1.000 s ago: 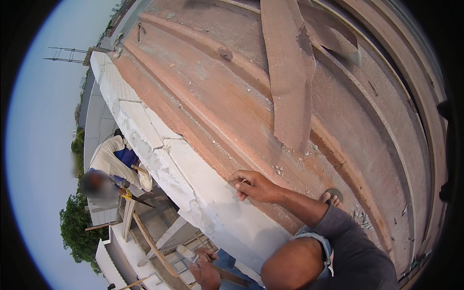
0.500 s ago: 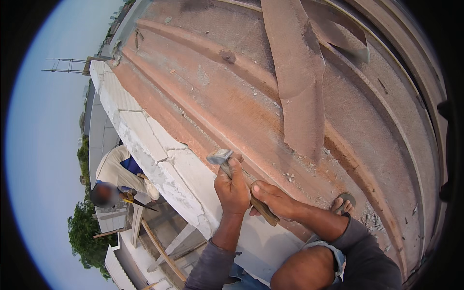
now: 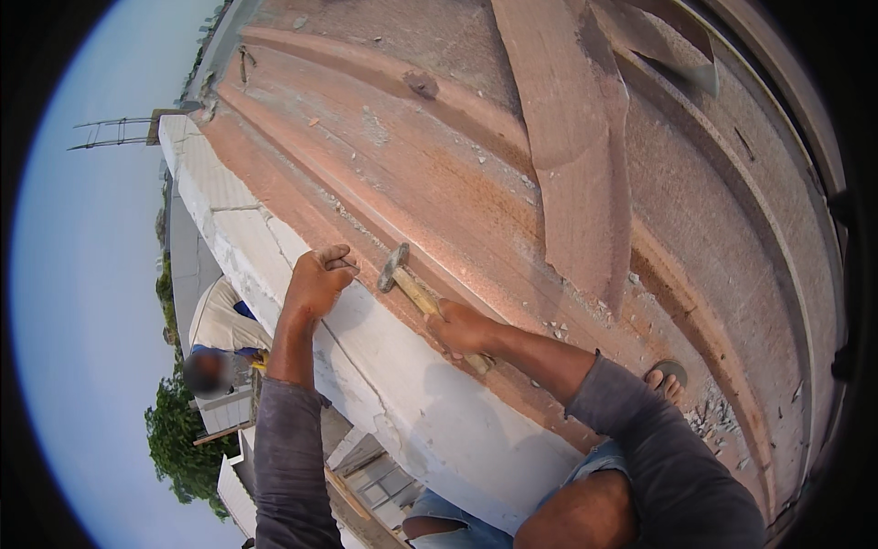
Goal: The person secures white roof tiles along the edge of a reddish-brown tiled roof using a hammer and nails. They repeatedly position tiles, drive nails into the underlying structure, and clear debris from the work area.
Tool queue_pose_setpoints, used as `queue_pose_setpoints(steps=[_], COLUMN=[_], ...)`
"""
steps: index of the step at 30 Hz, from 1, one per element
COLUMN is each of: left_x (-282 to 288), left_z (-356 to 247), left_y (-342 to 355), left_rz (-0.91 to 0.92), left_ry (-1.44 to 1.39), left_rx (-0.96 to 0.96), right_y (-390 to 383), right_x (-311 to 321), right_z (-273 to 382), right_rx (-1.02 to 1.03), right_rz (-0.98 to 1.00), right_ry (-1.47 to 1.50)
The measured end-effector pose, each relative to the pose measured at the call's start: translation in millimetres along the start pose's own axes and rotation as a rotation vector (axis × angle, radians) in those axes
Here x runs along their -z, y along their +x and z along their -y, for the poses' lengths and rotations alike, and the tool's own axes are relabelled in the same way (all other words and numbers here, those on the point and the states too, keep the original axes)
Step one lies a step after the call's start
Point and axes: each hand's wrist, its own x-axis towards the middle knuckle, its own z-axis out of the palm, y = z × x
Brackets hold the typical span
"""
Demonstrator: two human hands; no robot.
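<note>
My left hand (image 3: pixel 318 280) is a closed fist on the top edge of the white plastered parapet (image 3: pixel 412 403). It pinches a small dark metal piece (image 3: pixel 345 264) that I cannot identify. My right hand (image 3: pixel 460 328) grips the wooden handle of a hammer (image 3: pixel 409 285). The hammer's metal head (image 3: pixel 393 266) sits just right of the left fist, close to the small piece. Both hands are at the seam where the parapet meets the reddish stone surface (image 3: pixel 439 183).
A long pinkish stone slab (image 3: pixel 576 156) lies across the reddish surface. My sandalled foot (image 3: pixel 666 378) rests near loose stone chips (image 3: pixel 713 421). Below the parapet are another person (image 3: pixel 215 361), wooden poles (image 3: pixel 352 499) and trees (image 3: pixel 183 439). Open sky is on the left.
My left arm came up from below onto the parapet edge. The hammer now sits in my right hand, with its head beside the left fist. The view shifted slightly.
</note>
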Motion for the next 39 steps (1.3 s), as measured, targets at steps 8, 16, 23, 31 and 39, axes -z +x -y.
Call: queue_pose_setpoints(steps=[8, 16, 23, 31, 39], left_x=[-33.5, -34.2, -29.9, -41.3, -33.7], left_z=[33.2, 46.6, 43.3, 44.1, 49.7], left_y=[55.8, 60.4, 55.0, 61.9, 64.9], left_rz=[0.026, 0.183, 0.214, 0.224, 0.215], left_ry=[0.689, 0.811, 0.853, 0.965, 0.834], left_rx=[-0.235, -0.202, -0.27, -0.273, -0.273], right_y=[6.3, 12.0, 3.3, -19.4, -16.8], right_x=[-12.2, -10.8, -10.5, -13.6, -12.1], right_z=[-19.3, -31.6, -23.0, -22.8, -25.6], right_rx=[0.018, 0.057, -0.017, -0.046, 0.029], right_rz=[-0.052, -0.06, -0.038, -0.031, -0.053], right_ry=[-0.079, -0.024, 0.008, 0.029, -0.17])
